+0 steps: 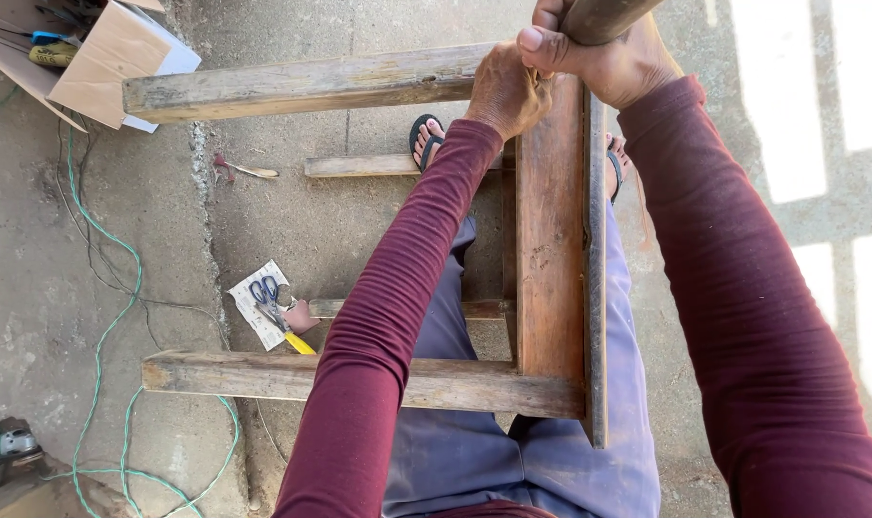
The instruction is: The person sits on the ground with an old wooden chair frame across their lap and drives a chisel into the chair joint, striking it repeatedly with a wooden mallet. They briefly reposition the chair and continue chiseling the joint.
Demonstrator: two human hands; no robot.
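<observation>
Grey concrete floor (359,230) lies under everything. Low in the frame, a wooden frame (549,240) rests over the person's lap, its long board running straight up the picture — away from the body. At the far end of that board, near the top, both hands meet. The left hand (506,91) curls shut on the board's top corner. The right hand (604,58) is wrapped tight around a round wooden handle (604,16) just above it — closest of all.

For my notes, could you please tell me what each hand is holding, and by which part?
The right hand grips a round wooden handle near its lower end; its head is out of view. The left hand grips the top corner of the wooden frame.
</observation>
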